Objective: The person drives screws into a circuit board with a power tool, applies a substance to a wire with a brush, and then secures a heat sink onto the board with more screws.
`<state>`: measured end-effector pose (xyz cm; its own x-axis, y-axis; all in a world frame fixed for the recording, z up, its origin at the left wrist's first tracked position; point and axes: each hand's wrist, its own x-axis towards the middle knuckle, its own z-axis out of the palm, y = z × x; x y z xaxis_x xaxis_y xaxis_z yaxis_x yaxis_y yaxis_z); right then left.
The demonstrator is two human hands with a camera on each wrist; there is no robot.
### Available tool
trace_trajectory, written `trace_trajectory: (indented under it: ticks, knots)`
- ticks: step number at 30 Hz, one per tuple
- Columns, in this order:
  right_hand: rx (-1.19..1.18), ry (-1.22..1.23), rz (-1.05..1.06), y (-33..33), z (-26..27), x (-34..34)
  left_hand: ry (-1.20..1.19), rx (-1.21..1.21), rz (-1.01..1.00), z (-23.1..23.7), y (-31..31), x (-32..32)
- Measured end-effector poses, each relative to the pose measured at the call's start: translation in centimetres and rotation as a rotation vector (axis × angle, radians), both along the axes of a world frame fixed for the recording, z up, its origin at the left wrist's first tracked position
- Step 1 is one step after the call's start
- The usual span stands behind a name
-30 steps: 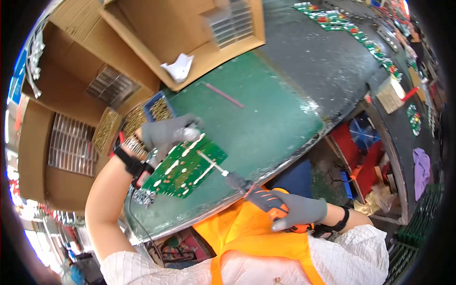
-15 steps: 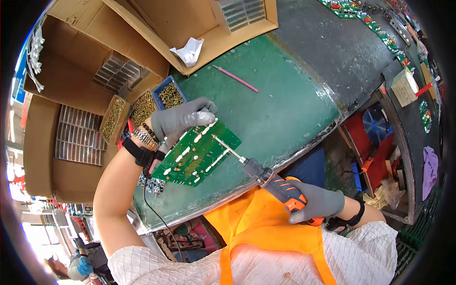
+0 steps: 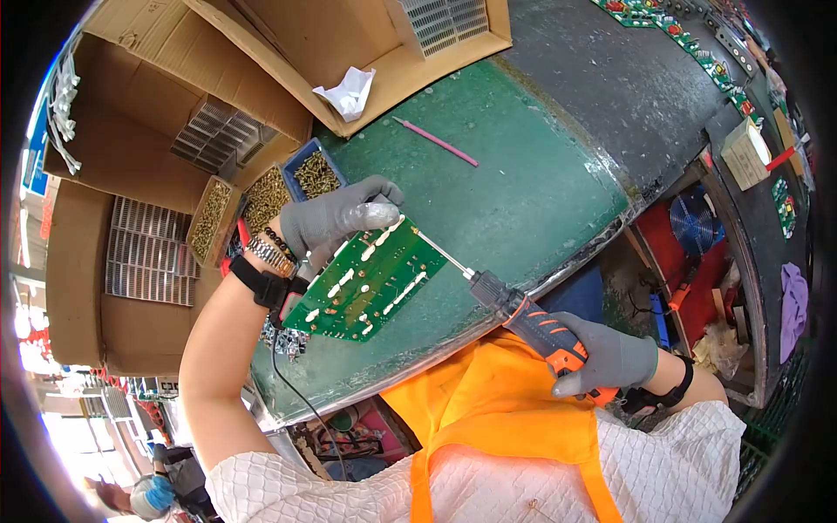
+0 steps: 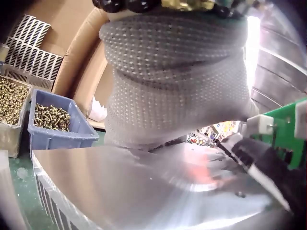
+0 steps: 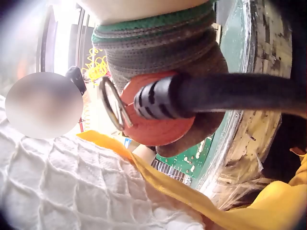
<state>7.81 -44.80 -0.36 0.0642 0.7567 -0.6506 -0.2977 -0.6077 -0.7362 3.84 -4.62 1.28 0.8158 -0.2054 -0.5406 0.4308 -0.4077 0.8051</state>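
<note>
Two grey-gloved hands are at work: the left hand (image 3: 340, 212) pinches the upper edge of a green circuit board (image 3: 353, 296), while the right hand (image 3: 610, 356) is wrapped round an electric screwdriver (image 3: 536, 324) in black and orange. The board is held tilted above the bench, its soldered side up, and the slim bit (image 3: 446, 255) reaches to its top corner – whether it touches there I cannot tell. From the left wrist, a shiny metal plate (image 4: 120, 182) shows just below the glove, with the board's edge to the right. A black cable (image 5: 240, 93) runs from the butt of the screwdriver.

On the left wrist sit a metal-link bracelet (image 3: 268, 254) and a black strap (image 3: 248, 277). Small metal parts (image 3: 295, 347) lie on the green bench (image 3: 523, 166) near the board's lower edge. Beyond the left hand stands a blue bin (image 4: 53, 140) of brass-coloured screws, beside two more screw-filled trays. A pink stick (image 3: 440, 144) lies farther up the bench; crumpled white paper (image 3: 349, 94) rests on the edge of a cardboard box (image 3: 336, 48). More green boards (image 3: 671, 30) line the dark tabletop (image 3: 602, 96) at the far right – and a purple cloth (image 3: 793, 301) hangs below
</note>
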Motion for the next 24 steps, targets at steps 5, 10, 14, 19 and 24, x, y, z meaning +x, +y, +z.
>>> trace_trajectory:
  ticks: [5, 10, 14, 19, 24]
  knots:
    - [0.030, 0.018, -0.024, 0.2, -0.1, -0.1, -0.006, -0.023, -0.022, -0.3, 0.1, 0.1]
    - [0.092, -0.034, -0.017, 0.1, -1.0, 0.2, -0.058, 0.039, -0.071, -0.2, 0.2, 0.2]
    - [0.037, 0.233, -0.052, 0.3, 0.7, 0.9, -0.078, 0.112, -0.111, -0.2, 0.4, 0.5]
    - [0.014, 0.612, -0.130, 0.8, 3.7, 0.5, -0.207, 0.018, -0.127, -0.7, 0.3, 0.2]
    - [-0.082, 0.451, -0.053, 1.6, 5.2, -0.1, -0.017, 0.005, 0.009, -0.4, 0.1, 0.2]
